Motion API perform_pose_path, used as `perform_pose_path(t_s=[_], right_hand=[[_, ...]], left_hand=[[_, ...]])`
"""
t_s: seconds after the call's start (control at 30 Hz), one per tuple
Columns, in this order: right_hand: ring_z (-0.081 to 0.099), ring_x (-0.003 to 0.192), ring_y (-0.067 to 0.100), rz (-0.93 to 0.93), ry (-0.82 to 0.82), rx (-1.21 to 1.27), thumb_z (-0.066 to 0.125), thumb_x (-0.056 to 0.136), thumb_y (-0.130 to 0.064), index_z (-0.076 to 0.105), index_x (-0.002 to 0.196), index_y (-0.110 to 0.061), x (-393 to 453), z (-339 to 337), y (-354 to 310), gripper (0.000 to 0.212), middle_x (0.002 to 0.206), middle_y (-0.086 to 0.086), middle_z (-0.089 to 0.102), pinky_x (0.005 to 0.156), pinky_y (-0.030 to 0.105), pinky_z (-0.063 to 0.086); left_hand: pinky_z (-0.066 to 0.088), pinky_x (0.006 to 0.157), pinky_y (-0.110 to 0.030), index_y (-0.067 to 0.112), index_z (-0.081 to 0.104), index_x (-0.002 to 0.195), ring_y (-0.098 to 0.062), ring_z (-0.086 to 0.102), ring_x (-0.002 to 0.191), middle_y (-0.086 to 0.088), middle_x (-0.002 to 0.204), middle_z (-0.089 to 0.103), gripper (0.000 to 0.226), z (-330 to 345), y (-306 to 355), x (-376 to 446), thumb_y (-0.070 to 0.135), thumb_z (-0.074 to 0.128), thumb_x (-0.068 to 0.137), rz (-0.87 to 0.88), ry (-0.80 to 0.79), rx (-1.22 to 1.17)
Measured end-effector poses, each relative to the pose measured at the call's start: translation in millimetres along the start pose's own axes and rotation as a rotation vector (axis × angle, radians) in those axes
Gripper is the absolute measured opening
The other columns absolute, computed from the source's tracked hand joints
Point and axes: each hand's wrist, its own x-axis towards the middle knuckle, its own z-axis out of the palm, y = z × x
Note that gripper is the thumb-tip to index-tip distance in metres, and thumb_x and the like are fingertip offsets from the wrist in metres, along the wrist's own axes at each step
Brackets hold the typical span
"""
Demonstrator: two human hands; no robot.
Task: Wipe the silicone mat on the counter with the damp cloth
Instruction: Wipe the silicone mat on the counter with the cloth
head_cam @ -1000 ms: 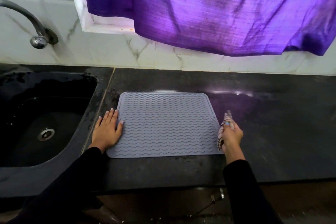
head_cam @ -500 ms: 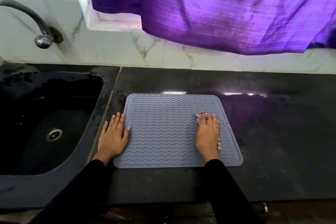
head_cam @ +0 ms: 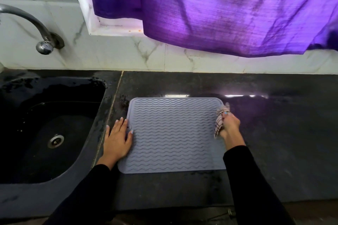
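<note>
The silicone mat (head_cam: pixel 173 135) lies flat on the dark table (head_cam: pixel 274 133), just right of the seam that separates the table from the sink (head_cam: pixel 45 124). The mat is grey-blue, roughly square with rounded corners, and ribbed with wavy lines across its surface.

The left hand (head_cam: pixel 118 139) rests palm down at the mat's left edge. Its fingers are straight and spread; the thumb and the fingertips nearest it overlap the mat, while the rest of the hand lies on the table.

The right hand (head_cam: pixel 229 124) is at the mat's right edge, towards the far corner. Its fingers are curled round the damp cloth (head_cam: pixel 220 118) (light fabric with a dark check pattern), which is bunched up and protrudes from the hand on the mat side. The cloth touches the mat along that edge.

Both forearms wear black sleeves (head_cam: pixel 250 179).

A curved metal tap (head_cam: pixel 42 42) projects from the marble-patterned wall above the sink. A purple curtain (head_cam: pixel 219 9) hangs over the wall behind the table, clear of the table surface.
</note>
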Motion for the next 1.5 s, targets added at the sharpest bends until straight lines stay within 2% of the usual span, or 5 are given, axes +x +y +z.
perform_pose_path(t_s=[0.37, 0.67, 0.9, 1.2, 1.5], right_hand=[[0.037, 0.132, 0.034, -0.689, -0.123, -1.562, 0.056, 0.083, -0.005, 0.045, 0.134, 0.000, 17.7, 20.4, 32.8, 0.052, 0.138, 0.019, 0.047, 0.114, 0.038, 0.025], [0.053, 0.114, 0.027, -0.585, -0.213, -1.330, 0.053, 0.088, -0.004, 0.057, 0.128, -0.011, 29.4, 15.9, 17.7, 0.042, 0.126, 0.009, 0.056, 0.096, 0.033, 0.042], [0.037, 0.026, 0.004, 0.015, -0.010, -0.141, 0.056, 0.093, -0.022, 0.058, 0.074, -0.012, 42.8, 28.9, -19.4, 0.022, 0.035, -0.007, 0.046, 0.032, 0.011, 0.029], [0.031, 0.138, 0.029, -0.723, -0.297, -1.456, 0.049, 0.088, -0.001, 0.042, 0.139, -0.010, 9.5, 76.5, 55.8, 0.052, 0.146, 0.014, 0.040, 0.117, 0.039, 0.020], [0.041, 0.131, 0.024, -0.614, -0.437, -1.381, 0.057, 0.083, -0.004, 0.047, 0.137, -0.018, 21.5, 72.7, 38.3, 0.056, 0.142, 0.006, 0.043, 0.109, 0.029, 0.029]], left_hand=[[0.009, 0.116, -0.043, 0.001, 0.036, 0.138, -0.028, 0.021, 0.141, -0.016, 0.150, 0.028, 0.066, -1.0, -0.5, 42.9, 0.034, 0.020, 0.083, -0.023, -0.009, -0.022], [0.012, 0.117, -0.041, 0.001, 0.035, 0.139, -0.026, 0.022, 0.141, -0.015, 0.150, 0.029, 0.086, 0.9, -15.3, 57.4, 0.052, 0.004, 0.076, 0.084, -0.056, 0.015], [0.015, 0.116, -0.041, 0.001, 0.037, 0.138, -0.026, 0.027, 0.140, -0.015, 0.147, 0.034, 0.079, 1.8, -14.6, 53.6, 0.048, 0.008, 0.081, 0.082, -0.034, 0.015], [0.016, 0.115, -0.040, 0.002, 0.037, 0.138, -0.025, 0.027, 0.139, -0.013, 0.147, 0.035, 0.076, 5.7, -17.9, 55.2, 0.048, 0.009, 0.083, 0.079, -0.017, 0.014], [0.016, 0.114, -0.038, 0.002, 0.038, 0.137, -0.024, 0.030, 0.138, -0.013, 0.146, 0.036, 0.074, 11.7, -18.8, 56.9, 0.046, 0.010, 0.084, 0.101, 0.026, 0.047]])
